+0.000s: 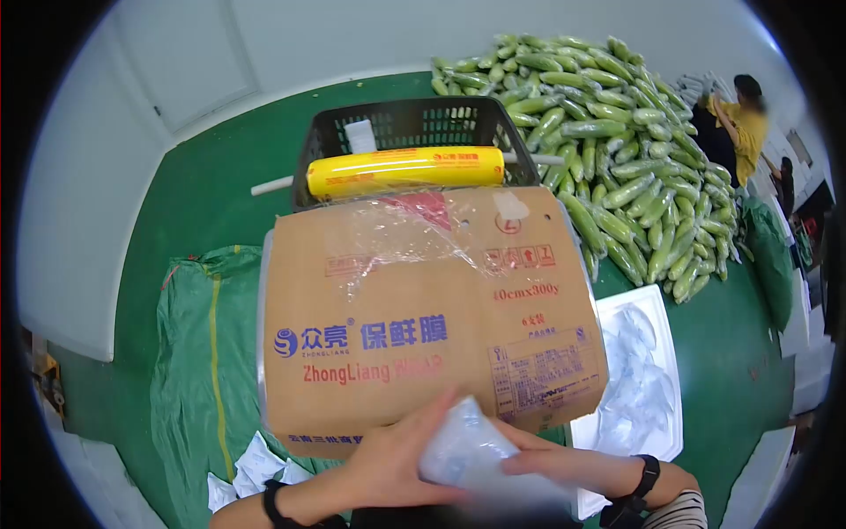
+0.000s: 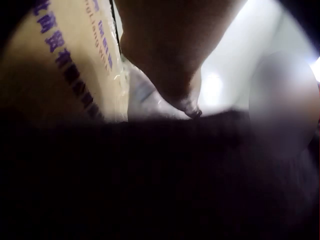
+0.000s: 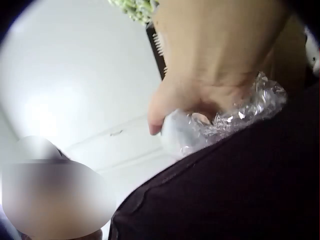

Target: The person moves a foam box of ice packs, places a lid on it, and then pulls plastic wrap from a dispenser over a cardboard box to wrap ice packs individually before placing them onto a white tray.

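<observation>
A white pack in clear plastic film [image 1: 465, 445] is held between both hands, close to the body at the near edge of the cardboard box [image 1: 441, 300]. The left hand [image 1: 397, 458] grips its left side, thumb across the front. From the right, the right hand [image 1: 546, 463] grips it with fingers behind. In the right wrist view crinkled film [image 3: 245, 112] shows under the right hand [image 3: 200, 65], beside the white end of the pack [image 3: 180, 132]. The left wrist view is mostly dark, with the left hand [image 2: 170, 55] over some film [image 2: 145, 97].
Behind the box, a yellow film roll [image 1: 405, 171] lies across a black crate [image 1: 423, 115]. Wrapped green vegetables [image 1: 617, 141] are heaped at back right. A white foam tray [image 1: 665, 379] holds wrapped packs; more packs [image 1: 258, 463] lie on green sacking [image 1: 189, 353]. A person in yellow [image 1: 749, 132] is far right.
</observation>
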{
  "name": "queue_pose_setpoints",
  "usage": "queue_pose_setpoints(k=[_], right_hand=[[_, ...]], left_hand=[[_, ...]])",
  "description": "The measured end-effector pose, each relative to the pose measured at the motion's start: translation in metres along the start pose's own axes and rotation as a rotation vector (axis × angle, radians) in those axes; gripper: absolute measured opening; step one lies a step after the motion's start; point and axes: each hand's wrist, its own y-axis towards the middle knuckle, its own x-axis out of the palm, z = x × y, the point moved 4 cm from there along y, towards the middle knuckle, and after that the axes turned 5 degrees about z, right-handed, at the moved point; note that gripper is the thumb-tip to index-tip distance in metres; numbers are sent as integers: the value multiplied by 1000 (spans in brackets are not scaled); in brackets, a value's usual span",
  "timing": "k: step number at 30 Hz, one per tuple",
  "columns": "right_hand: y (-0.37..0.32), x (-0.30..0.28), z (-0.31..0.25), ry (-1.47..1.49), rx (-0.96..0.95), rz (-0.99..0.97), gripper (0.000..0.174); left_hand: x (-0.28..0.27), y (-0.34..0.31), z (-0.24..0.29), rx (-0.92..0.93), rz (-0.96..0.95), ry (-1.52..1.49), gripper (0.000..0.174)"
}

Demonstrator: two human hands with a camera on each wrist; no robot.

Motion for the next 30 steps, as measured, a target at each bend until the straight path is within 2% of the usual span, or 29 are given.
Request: queue_pose_setpoints(k=[2, 3, 5, 6, 7, 8, 9, 11, 12, 13, 15, 17, 19, 20, 22, 23, 24, 25, 26, 27, 28, 30], right_hand=[[2, -1, -4, -347, -71, -36, 46], [-3, -3, -22, -641, -183, 140, 32], [-25, -12, -43, -567, -610, 268, 33], [-38, -19, -52, -533, -826, 342, 36], [-39, -22, -64, -475, -1027, 260, 40], [-35, -22, -75, -485, -1155, 178, 47], [-25, -17, -83, -525, -1248, 126, 56], [2, -5, -95, -461, -1390, 99, 78], [13, 2, -101, -228, -1525, 131, 81], [23, 3, -109, -257, -1622, 226, 90], [44, 9, -96, -154, -1632, 423, 109], [41, -6, -83, -78, -1348, 424, 102], [25, -25, -63, -5, -1052, 396, 95], [8, -39, -50, 14, -918, 434, 90], [-39, -75, -21, 42, -662, 554, 79], [-59, -100, 9, -461, -797, 898, 65], [-76, -128, 48, 88, -730, 933, 57], [-113, -146, 66, 50, -712, 1235, 48], [-144, -170, 97, 236, -421, 1418, 53], [-171, -195, 138, 352, -646, 1628, 60], [-200, -213, 160, 355, -854, 1702, 63], [-252, -257, 263, 711, -545, 1960, 41]], left_hand=[[10, -7, -28, -242, -201, -456, 76], [17, -15, -41, -376, -303, -685, 74], [18, -29, -64, -531, -131, -756, 70], [15, -33, -75, -510, -23, -904, 71], [16, -30, -82, -495, 61, -1063, 72], [13, -17, -68, -485, 183, -1203, 88], [12, -1, -61, -437, 116, -1318, 90], [8, 28, -39, -306, 213, -1292, 86], [8, 39, -28, -227, 266, -1217, 84], [12, 52, -18, -150, 300, -1147, 81], [7, 57, -8, 4, 337, -980, 77], [7, 63, -3, 102, 338, -822, 73], [6, 65, -9, 92, 253, -651, 69], [7, 66, -13, 62, 176, -539, 67], [15, 69, 18, 78, -80, -273, 58], [16, 66, 31, 84, -207, -138, 54], [4, 58, 28, 33, -81, -143, 51], [-10, 43, 15, -18, 45, -149, 48], [-22, 28, 2, -68, 170, -158, 45], [-34, 15, -9, -97, 297, -185, 43], [-45, 1, -18, -127, 427, -210, 42], [-58, -23, -36, -196, 440, -356, 45]])
